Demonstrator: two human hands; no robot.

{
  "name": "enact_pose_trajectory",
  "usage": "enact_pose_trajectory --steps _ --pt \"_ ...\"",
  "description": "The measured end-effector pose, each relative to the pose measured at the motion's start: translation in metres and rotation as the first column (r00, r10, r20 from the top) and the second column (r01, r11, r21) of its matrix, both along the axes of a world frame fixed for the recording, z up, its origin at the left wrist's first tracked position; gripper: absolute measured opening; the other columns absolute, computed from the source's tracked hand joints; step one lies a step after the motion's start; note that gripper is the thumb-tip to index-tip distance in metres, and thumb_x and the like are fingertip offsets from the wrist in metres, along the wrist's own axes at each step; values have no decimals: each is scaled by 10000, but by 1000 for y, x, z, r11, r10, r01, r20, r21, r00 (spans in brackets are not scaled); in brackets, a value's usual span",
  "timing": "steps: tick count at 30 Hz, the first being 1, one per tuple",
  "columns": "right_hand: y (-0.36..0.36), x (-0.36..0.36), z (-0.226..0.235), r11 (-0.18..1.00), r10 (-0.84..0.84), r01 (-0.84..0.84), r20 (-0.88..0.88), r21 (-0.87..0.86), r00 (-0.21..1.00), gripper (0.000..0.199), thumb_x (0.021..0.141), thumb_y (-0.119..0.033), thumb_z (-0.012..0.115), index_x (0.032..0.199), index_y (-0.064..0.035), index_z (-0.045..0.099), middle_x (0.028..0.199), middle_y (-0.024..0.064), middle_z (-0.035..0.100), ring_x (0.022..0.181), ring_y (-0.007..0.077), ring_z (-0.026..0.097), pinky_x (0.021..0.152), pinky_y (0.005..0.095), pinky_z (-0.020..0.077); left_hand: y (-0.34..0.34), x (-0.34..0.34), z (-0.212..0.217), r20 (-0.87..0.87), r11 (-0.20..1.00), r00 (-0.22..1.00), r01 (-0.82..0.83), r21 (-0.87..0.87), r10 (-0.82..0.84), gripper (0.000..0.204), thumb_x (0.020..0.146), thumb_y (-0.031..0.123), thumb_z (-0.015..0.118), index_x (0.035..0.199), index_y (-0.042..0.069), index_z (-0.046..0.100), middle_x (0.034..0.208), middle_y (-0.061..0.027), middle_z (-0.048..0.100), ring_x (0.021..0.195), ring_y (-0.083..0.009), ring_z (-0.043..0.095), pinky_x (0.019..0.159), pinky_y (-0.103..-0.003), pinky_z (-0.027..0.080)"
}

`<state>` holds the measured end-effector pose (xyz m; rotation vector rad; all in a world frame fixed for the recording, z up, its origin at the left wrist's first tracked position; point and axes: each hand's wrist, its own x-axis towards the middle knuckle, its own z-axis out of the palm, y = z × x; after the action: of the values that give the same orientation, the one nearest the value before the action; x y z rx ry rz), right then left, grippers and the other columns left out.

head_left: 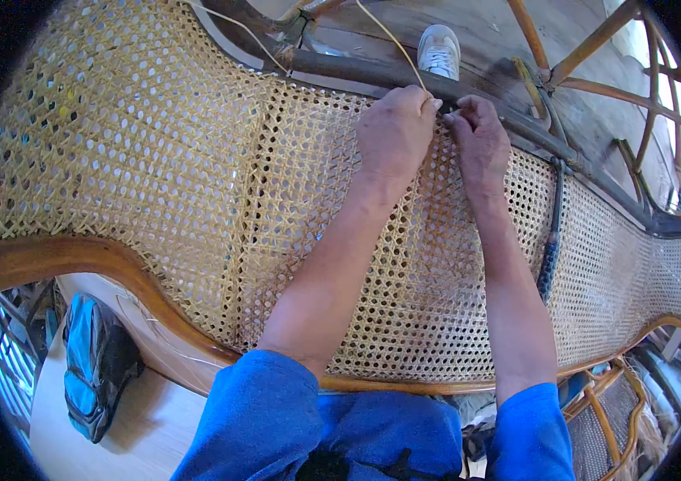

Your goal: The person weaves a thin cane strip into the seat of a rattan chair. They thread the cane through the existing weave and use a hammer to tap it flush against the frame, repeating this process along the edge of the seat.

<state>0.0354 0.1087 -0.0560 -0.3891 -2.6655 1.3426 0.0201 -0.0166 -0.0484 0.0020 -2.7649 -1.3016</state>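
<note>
Both arms reach across a woven cane panel [156,160] to its far edge, beside a dark rail [356,70]. My left hand [395,132] is closed in a pinch on a thin pale cane strand [393,36], which rises from the fingertips past the rail. Close beside it, my right hand [481,144] has thumb and finger pinched together at the edge of the weave. Whatever those right fingertips hold is too small to make out. To the right, a dark-handled tool [551,252] with a slim shaft lies on the panel.
A curved brown wooden rail [76,260] borders the panel's near side. Another loose cane strand [236,26] sticks up at the far left. Bare rattan poles [589,44] stand at the far right. Below left is a blue and black backpack [88,369]; a white shoe [439,52] shows beyond.
</note>
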Motion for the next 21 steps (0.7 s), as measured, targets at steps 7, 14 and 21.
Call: enact_pose_trajectory --steps 7,14,21 --pt "-5 2 4 979 86 -85 0 188 996 143 825 -170 621 943 -94 651 911 108 661 835 280 636 741 354 487 -1 4 0 -31 998 999 39 49 -37 192 832 235 616 860 52 665 827 -149 650 789 -325 629 702 -404 498" --pt "6 -2 1 957 206 -204 10 205 978 164 829 -168 610 965 -95 666 914 114 650 860 284 626 768 358 486 -1 6 -2 -64 995 996 73 71 -68 170 821 219 629 854 54 659 831 -153 645 793 -329 628 698 -412 503" --pt "12 -4 -3 894 302 -296 35 337 953 218 819 -83 531 988 -92 667 934 143 620 901 310 604 789 393 477 0 5 0 -32 989 998 51 136 -47 173 810 200 644 857 34 652 835 -165 643 800 -334 627 697 -391 502"
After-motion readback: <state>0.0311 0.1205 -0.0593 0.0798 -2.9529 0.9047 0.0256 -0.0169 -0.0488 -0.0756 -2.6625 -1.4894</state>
